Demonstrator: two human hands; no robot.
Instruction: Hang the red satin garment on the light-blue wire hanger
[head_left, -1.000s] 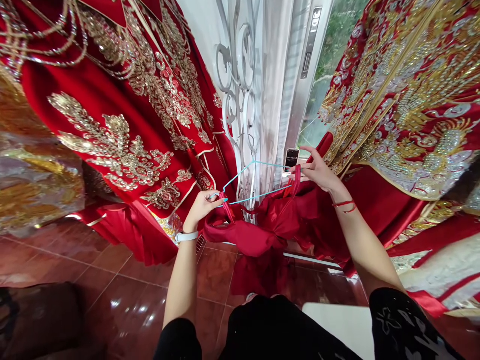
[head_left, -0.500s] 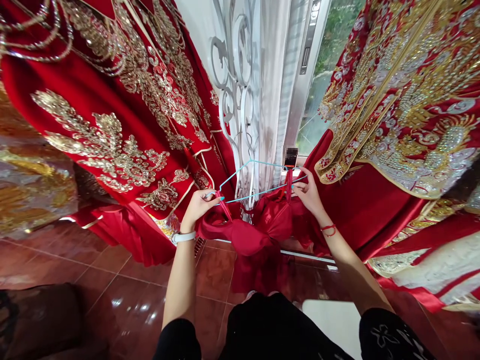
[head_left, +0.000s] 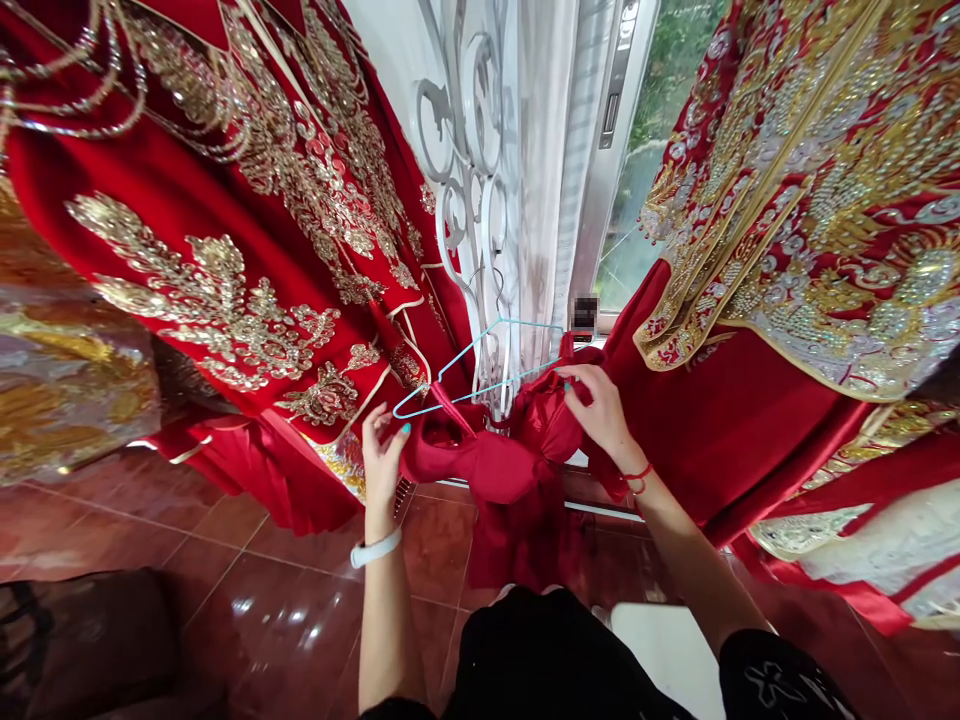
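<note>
A plain red dress [head_left: 506,468] hangs in front of me by its shoulder straps from a thin light-blue wire hanger [head_left: 457,358]. The hanger's hook is up against a white scrolled metal stand. Below the hanger's left end, my left hand [head_left: 384,455] is open, thumb and fingers apart, beside the dress's left side. My right hand [head_left: 600,410] pinches the upper edge of the bodice on the right with thumb and forefinger. Most of the hanger's right end is hidden behind the strap and fabric.
Red gowns with gold beading hang close on the left [head_left: 225,300] and right [head_left: 810,230]. The white scrollwork stand [head_left: 491,110] rises at the centre beside a window frame [head_left: 600,180]. A white stool-like surface [head_left: 667,650] is low at right, and a brown cushioned seat [head_left: 82,640] at lower left.
My left hand has let go of the left strap and moved down and left, fingers spread. My right hand has left the right strap and come down onto the bodice edge.
</note>
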